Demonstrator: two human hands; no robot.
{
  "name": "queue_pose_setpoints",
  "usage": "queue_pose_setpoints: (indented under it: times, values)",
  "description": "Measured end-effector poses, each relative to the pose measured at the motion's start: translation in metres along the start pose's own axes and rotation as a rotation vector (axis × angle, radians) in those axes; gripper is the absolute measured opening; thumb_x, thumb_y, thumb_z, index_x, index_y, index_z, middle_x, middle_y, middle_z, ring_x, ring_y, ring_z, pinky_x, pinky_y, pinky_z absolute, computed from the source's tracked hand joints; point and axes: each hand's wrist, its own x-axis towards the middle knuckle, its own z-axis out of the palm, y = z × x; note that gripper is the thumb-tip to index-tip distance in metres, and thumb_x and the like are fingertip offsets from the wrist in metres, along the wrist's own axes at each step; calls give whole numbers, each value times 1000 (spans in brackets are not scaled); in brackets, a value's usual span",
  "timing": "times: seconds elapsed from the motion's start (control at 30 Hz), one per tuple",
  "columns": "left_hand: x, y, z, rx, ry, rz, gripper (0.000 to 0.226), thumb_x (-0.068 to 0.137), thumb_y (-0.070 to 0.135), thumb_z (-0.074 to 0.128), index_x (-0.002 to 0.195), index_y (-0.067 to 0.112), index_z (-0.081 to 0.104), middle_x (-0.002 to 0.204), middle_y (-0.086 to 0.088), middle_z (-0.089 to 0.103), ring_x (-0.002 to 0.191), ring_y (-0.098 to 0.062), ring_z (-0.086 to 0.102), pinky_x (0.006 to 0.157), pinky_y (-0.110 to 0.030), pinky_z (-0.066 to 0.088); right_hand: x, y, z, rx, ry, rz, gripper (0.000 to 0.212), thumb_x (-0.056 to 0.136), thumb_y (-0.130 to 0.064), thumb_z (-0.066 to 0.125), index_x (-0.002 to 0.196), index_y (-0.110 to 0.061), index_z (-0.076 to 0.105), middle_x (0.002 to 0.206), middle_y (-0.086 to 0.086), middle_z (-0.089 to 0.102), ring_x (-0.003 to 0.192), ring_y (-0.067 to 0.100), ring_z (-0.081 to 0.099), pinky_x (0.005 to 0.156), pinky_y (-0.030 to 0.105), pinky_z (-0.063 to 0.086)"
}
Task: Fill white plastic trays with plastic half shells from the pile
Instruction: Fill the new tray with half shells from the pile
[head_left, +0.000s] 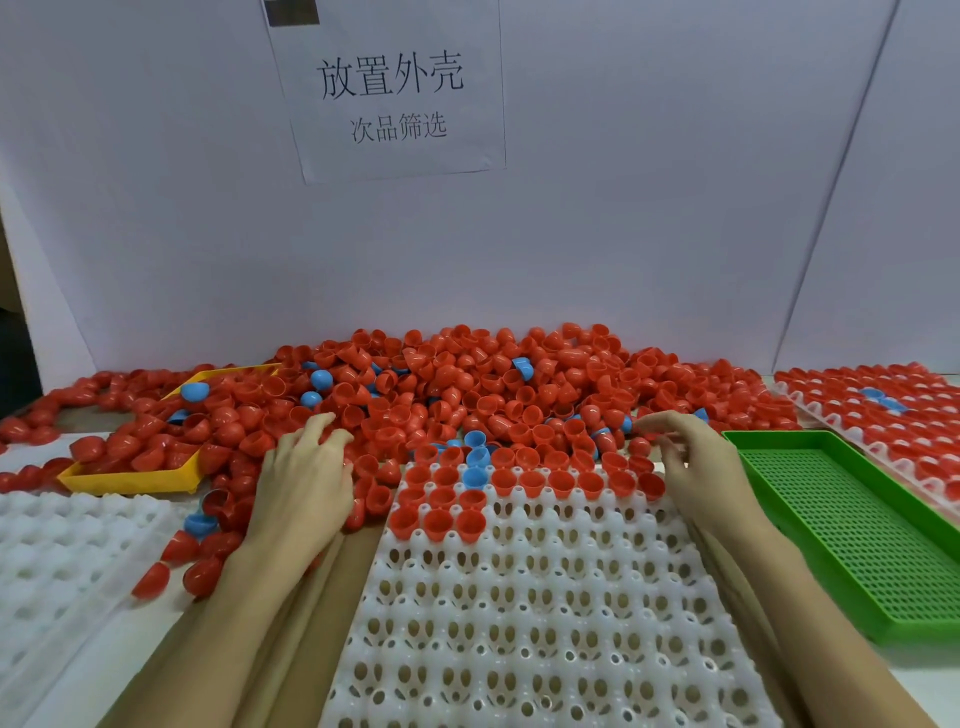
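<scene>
Before both loosely spread hands (306, 467) (691, 457), the white tray (545, 597) runs lengthwise away toward the shell pile (467, 384).

A white paper sheet (395, 98) on the wall reads "放置外壳" above smaller "次品筛选".

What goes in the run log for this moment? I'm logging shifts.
left hand on shell pile | right hand reaching pile | centre tray partly filled
</scene>
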Motion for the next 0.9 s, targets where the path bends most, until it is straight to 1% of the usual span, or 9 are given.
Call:
queue_pose_setpoints:
  times: [0.1, 0.27, 0.37, 0.43, 0.57, 0.67, 0.77, 0.83, 0.9]
  values:
    - [-1, 7, 3, -76, 27, 62, 28, 99, 21, 63, 125, 13, 70, 148, -4, 51, 132, -27, 49, 109, -42, 41, 3, 13, 3, -146, -53, -39, 49, 96, 18, 50, 122, -14, 75, 140, 7, 63, 132, 28, 55, 103, 27, 39]
    - [-4, 17, 6, -184, 20, 117, 20, 97, 23, 66, 114, 15, 74, 139, -3, 55, 129, -22, 49, 107, -41, 44, 7, 33, -1, -256, -279, 45, 64, 96, 13, 57, 149, -24, 58, 170, 8, 30, 157, 31, 25, 127, 49, 26]
    - [-4, 19, 7, -208, 13, 122, 19, 98, 25, 66, 113, 15, 74, 139, -3, 54, 129, -21, 48, 105, -42, 47, 8, 34, 1, -255, -441, 63, 58, 100, 1, 60, 151, -27, 56, 172, -1, 26, 157, 25, 27, 125, 43, 27]
    - [-4, 20, 7, -220, 12, 122, 19, 97, 25, 67, 111, 15, 74, 138, -3, 55, 129, -21, 48, 104, -41, 47, 9, 33, 2, -281, -455, 69, 51, 101, -9, 64, 149, -26, 58, 169, -2, 33, 153, 24, 36, 122, 42, 31]
    - [-4, 20, 7, -242, 20, 118, 17, 97, 25, 68, 109, 16, 75, 134, -2, 56, 128, -21, 48, 102, -40, 48, 7, 32, 3, -245, -359, 76, 44, 100, 1, 61, 140, -16, 66, 155, 2, 47, 141, 23, 48, 113, 32, 38]
    - [-5, 19, 5, -264, 37, 125, 15, 96, 24, 70, 106, 15, 76, 130, -3, 57, 126, -21, 50, 99, -39, 48, 5, 29, 3, -119, -167, 54, 42, 99, 12, 54, 130, -9, 72, 139, 8, 57, 121, 23, 61, 105, 28, 45]
    - [-5, 20, 4, -275, 60, 139, 13, 95, 23, 70, 105, 15, 76, 128, -3, 58, 124, -21, 51, 98, -38, 48, 4, 19, -2, 77, -13, 82, 38, 101, 4, 59, 123, -23, 74, 125, 1, 65, 104, 10, 65, 90, 19, 48]
    - [-5, 22, 4, -276, 69, 149, 14, 96, 24, 70, 106, 16, 76, 127, -1, 58, 124, -19, 50, 97, -35, 48, 5, 16, -4, 235, 24, 144, 28, 100, -8, 68, 113, -32, 74, 118, -2, 70, 102, 10, 68, 86, 25, 54]
    - [-6, 23, 4, -277, 74, 161, 15, 96, 25, 69, 107, 17, 76, 127, 0, 58, 124, -18, 50, 95, -34, 49, 6, 13, -3, 343, 40, 196, 21, 99, -14, 71, 109, -32, 73, 111, 2, 73, 99, 17, 71, 84, 34, 60]
